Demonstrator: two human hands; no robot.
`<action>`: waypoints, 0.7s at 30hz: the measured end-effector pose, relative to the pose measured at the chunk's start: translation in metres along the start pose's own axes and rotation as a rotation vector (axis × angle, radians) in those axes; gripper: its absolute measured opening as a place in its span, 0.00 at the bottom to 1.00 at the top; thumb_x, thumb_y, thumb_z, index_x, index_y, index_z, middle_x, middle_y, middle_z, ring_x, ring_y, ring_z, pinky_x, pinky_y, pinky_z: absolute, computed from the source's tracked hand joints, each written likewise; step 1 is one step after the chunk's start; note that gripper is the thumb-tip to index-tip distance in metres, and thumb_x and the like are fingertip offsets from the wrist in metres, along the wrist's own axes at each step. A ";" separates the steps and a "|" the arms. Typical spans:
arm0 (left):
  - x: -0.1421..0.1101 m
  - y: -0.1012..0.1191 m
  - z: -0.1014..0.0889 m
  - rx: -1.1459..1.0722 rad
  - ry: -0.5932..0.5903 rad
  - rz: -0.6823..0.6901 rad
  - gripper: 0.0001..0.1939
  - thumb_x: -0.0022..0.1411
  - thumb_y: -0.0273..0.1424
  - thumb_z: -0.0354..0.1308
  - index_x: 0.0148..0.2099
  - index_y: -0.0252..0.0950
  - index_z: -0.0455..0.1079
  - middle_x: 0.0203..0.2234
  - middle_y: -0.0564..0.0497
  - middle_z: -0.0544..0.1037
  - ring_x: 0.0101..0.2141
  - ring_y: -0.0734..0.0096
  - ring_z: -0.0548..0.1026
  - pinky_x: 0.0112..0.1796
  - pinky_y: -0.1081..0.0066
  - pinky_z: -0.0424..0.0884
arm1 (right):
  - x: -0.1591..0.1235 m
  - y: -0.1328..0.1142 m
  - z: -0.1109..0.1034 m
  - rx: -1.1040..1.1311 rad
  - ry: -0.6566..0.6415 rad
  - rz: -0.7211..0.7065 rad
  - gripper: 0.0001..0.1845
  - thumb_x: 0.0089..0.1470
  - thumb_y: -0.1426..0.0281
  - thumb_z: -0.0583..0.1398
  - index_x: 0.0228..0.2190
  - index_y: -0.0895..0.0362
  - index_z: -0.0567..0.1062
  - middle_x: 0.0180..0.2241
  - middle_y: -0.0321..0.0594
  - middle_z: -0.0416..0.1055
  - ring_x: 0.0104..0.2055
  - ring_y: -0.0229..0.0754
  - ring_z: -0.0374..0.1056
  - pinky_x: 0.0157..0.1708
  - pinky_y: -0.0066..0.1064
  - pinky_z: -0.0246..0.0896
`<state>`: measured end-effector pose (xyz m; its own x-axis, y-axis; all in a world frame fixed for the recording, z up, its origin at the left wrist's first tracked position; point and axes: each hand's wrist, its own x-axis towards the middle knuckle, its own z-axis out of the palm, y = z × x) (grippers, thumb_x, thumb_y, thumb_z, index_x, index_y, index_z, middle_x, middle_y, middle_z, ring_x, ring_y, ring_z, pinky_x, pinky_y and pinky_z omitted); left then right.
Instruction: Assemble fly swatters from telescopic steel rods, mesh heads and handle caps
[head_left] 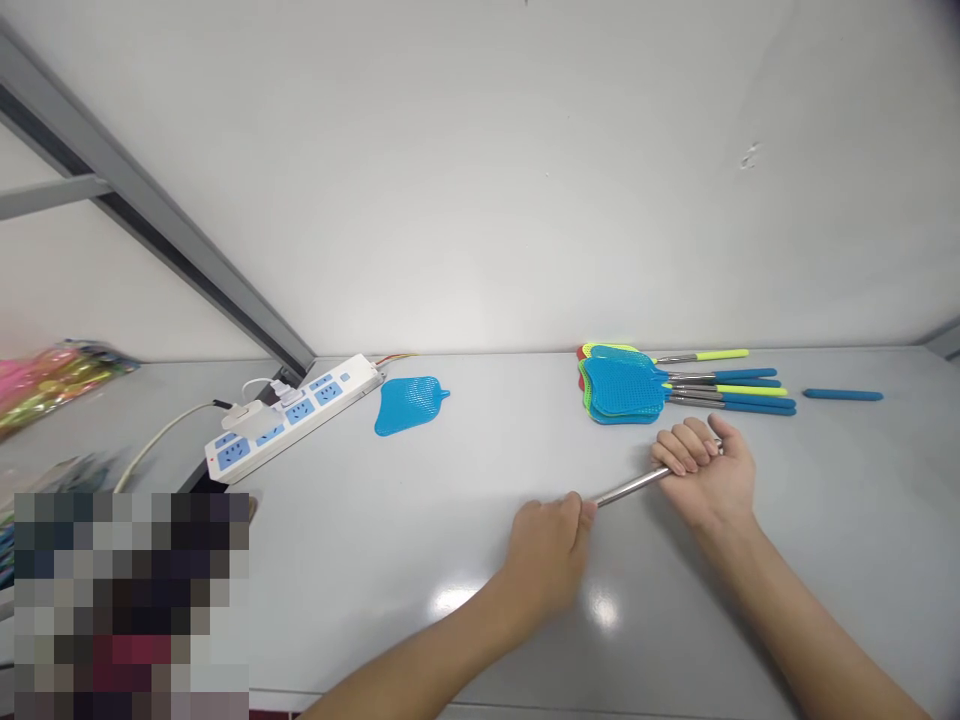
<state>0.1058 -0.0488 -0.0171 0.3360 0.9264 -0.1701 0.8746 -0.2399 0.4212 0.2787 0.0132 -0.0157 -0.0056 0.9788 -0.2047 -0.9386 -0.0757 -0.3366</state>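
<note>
Both my hands grip one thin metal rod [628,488] just above the grey table [420,520]. My left hand [551,545] is closed on its near left end. My right hand [706,470] is fisted around its far right end. A loose blue swatter head [409,403] lies flat further back to the left. A stack of assembled fly swatters [645,385] with blue and yellow-green grips lies behind my right hand. A single blue grip sleeve [841,395] lies apart at the right.
A white power strip [292,415] with blue sockets and plugged-in cables lies at the back left. Coloured packets [52,375] sit at the far left. A white wall rises behind the table, with a grey metal brace [150,225] slanting down it.
</note>
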 end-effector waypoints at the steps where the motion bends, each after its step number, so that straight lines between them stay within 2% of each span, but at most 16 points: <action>1: 0.000 0.001 0.001 0.002 0.001 0.013 0.22 0.63 0.36 0.25 0.28 0.37 0.57 0.16 0.54 0.66 0.17 0.73 0.62 0.22 0.72 0.51 | 0.001 -0.001 0.000 -0.003 -0.020 0.002 0.19 0.45 0.70 0.52 0.14 0.57 0.45 0.12 0.28 0.35 0.13 0.31 0.39 0.10 0.23 0.43; 12: 0.000 -0.003 0.003 -0.038 0.037 0.087 0.16 0.63 0.37 0.31 0.29 0.38 0.54 0.21 0.55 0.67 0.21 0.73 0.63 0.23 0.73 0.53 | 0.006 -0.011 -0.002 0.017 -0.015 -0.004 0.18 0.45 0.71 0.51 0.14 0.57 0.45 0.12 0.29 0.35 0.13 0.32 0.38 0.11 0.24 0.41; 21: 0.001 -0.004 -0.001 -0.091 0.044 0.057 0.14 0.63 0.35 0.32 0.30 0.38 0.54 0.23 0.55 0.66 0.22 0.73 0.63 0.23 0.74 0.55 | 0.007 -0.022 -0.001 0.001 -0.053 -0.051 0.18 0.46 0.68 0.52 0.16 0.57 0.46 0.12 0.29 0.40 0.15 0.31 0.40 0.12 0.24 0.45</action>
<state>0.1017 -0.0468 -0.0181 0.3673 0.9241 -0.1050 0.8186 -0.2676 0.5083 0.2996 0.0211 -0.0109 0.0244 0.9901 -0.1381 -0.9383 -0.0250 -0.3448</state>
